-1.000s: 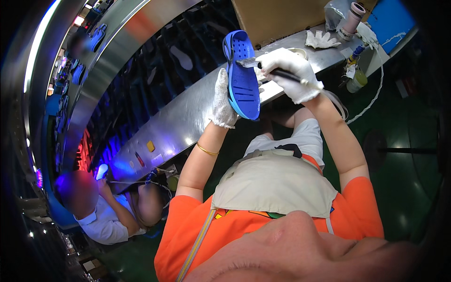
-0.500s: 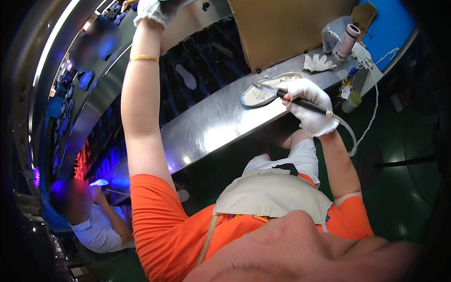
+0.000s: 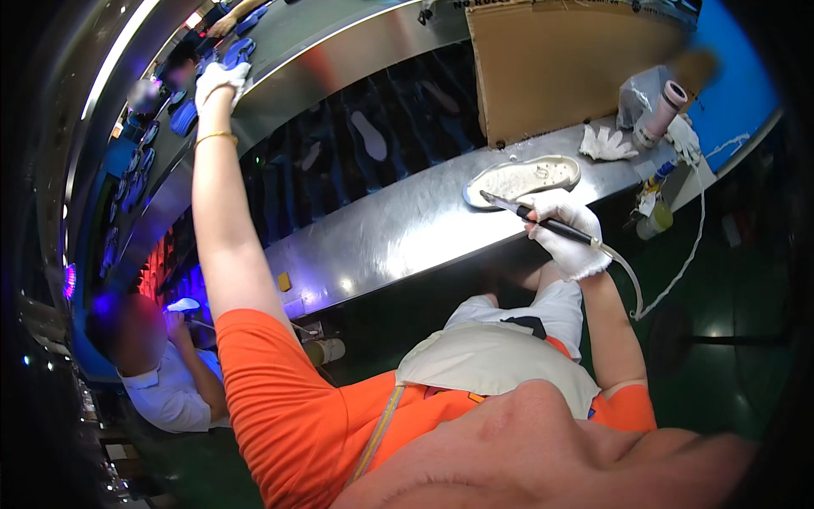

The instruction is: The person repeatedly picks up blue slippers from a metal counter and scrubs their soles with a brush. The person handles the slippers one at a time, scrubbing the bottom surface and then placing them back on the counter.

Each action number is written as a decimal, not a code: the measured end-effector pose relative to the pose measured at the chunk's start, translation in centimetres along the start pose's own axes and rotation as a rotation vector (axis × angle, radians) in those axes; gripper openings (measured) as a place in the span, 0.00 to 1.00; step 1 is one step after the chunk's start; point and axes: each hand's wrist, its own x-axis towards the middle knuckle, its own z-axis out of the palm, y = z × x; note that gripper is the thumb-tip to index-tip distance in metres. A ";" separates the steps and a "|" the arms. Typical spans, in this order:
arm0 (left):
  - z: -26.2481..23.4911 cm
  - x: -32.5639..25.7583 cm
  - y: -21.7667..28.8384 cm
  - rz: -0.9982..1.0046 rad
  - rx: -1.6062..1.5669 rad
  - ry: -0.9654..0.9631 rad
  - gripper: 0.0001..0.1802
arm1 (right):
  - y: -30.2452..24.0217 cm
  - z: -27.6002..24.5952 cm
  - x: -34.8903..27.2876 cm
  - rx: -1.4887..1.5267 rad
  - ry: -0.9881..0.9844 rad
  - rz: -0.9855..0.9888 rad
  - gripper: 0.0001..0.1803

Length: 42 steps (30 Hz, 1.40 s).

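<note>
My left hand (image 3: 220, 83), in a white glove, is stretched far out over the belt at the upper left. Its fingers are closed about the near end of a blue shoe sole (image 3: 237, 54); the fingertips are partly hidden. In a white fingerless glove, my right hand (image 3: 570, 236) grips a black-handled brush (image 3: 551, 226) with a pale hose running from its rear end. The brush tip lies over the near edge of a cream shoe sole (image 3: 530, 178) with a blue rim, which rests on the metal ledge (image 3: 381, 237).
Behind the ledge, dark slots hold pale soles (image 3: 368, 136). A cardboard box (image 3: 564, 72), a pink bottle (image 3: 660, 117) and a spare glove (image 3: 605, 144) stand or lie at the right. More blue soles ride the belt (image 3: 318, 25). A co-worker (image 3: 174, 373) sits at the left.
My left hand has moved left and lower in the picture, onto the belt by the blue sole. My right hand keeps the brush at the cream sole. The whole view has shifted.
</note>
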 end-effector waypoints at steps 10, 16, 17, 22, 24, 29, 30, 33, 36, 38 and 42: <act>-4.1 2.4 -3.8 0.305 -0.242 -0.196 0.43 | 0.8 0.1 -0.6 -0.119 -0.022 -0.043 0.09; -0.5 1.7 0.2 0.138 -0.386 -0.290 0.41 | 0.3 0.5 -1.6 0.027 0.103 0.103 0.15; -1.4 -0.9 1.4 0.087 -0.631 -0.292 0.38 | 0.4 0.3 -1.9 0.066 0.128 0.118 0.17; -6.4 -16.1 5.5 0.317 -1.537 -0.228 0.20 | 1.5 -0.5 -2.2 0.190 0.125 0.250 0.20; -4.1 -20.5 7.0 0.173 -1.815 -0.550 0.18 | 1.8 -0.9 -2.6 0.281 0.179 0.240 0.19; 1.3 -33.4 7.7 0.011 -2.070 -1.328 0.30 | 1.1 0.0 -2.2 0.329 0.140 0.192 0.18; 1.6 -36.0 8.9 -0.060 -2.155 -1.425 0.35 | 1.1 0.1 -2.2 0.342 0.129 0.179 0.17; 3.4 -42.4 11.3 -0.449 -2.299 -1.505 0.43 | 0.8 0.2 -2.0 0.265 0.128 0.186 0.17; 1.0 -46.0 14.2 -0.542 -2.489 -1.789 0.45 | 1.2 0.4 -1.6 0.175 0.144 0.137 0.17; 1.4 -46.4 14.7 -0.540 -2.526 -1.752 0.43 | 1.1 1.1 -1.5 0.056 0.197 0.028 0.14; 4.6 -47.1 14.1 -0.614 -2.599 -1.671 0.42 | -0.8 1.0 -1.0 -0.413 -0.031 -0.462 0.10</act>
